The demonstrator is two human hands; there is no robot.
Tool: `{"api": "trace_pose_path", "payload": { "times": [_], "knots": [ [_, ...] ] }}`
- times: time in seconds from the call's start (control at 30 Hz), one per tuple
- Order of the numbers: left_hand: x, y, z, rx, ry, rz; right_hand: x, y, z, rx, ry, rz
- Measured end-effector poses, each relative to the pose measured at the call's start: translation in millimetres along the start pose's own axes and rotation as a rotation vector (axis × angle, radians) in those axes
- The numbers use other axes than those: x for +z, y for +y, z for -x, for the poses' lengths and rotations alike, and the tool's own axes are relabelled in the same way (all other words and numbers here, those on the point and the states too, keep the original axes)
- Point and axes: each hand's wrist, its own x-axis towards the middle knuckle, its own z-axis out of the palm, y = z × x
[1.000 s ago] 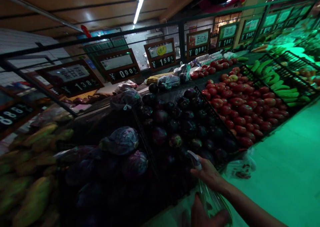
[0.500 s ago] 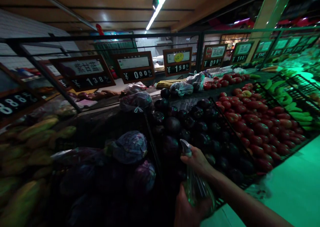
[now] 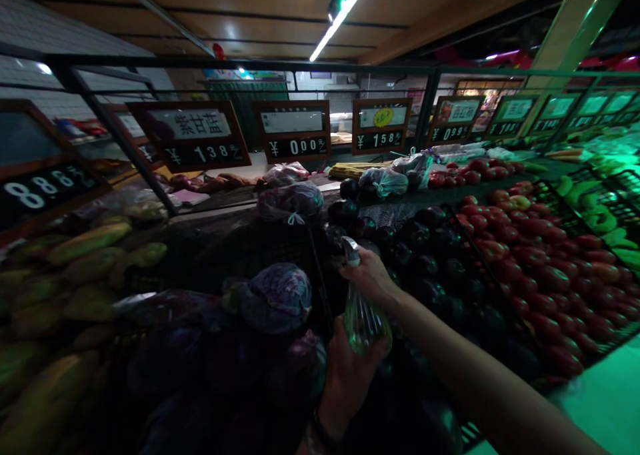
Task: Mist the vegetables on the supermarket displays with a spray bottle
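Both hands hold a thin clear plastic bag (image 3: 361,318) in front of a dim produce stand. My right hand (image 3: 371,276) pinches the bag's top edge, which sticks up above my fingers. My left hand (image 3: 346,375) grips the lower part of the bag from below. The bag hangs over the near edge of a black crate of dark purple eggplants (image 3: 425,255). Wrapped purple cabbages (image 3: 277,295) lie just left of my hands.
Red tomatoes (image 3: 530,241) fill the crate to the right, with green cucumbers (image 3: 595,208) beyond. Yellow-green produce (image 3: 75,261) lies at the left. Price signs (image 3: 200,138) hang on a black rail above. Tied bags (image 3: 290,201) sit behind. The green-lit floor (image 3: 610,401) is at bottom right.
Both hands have moved up and to the left with the bag, from the crate's right corner toward the cabbages. The view has swung left.
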Motion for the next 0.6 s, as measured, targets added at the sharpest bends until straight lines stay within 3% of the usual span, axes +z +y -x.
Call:
{"api": "trace_pose_path", "payload": {
  "times": [0.23, 0.4, 0.6],
  "knots": [
    [16.0, -28.8, 48.3, -0.173, -0.136, 0.017, 7.0, 19.2, 65.1, 0.045, -0.089, -0.003],
    [32.5, -46.6, 101.1, -0.219, -0.179, -0.063, -0.1, 35.4, 130.4, 0.086, -0.083, 0.015],
    [62.0, -70.3, 171.4, -0.284, -0.249, -0.077, -10.4, 71.0, 209.8, 0.198, -0.131, -0.004]
  ]
}}
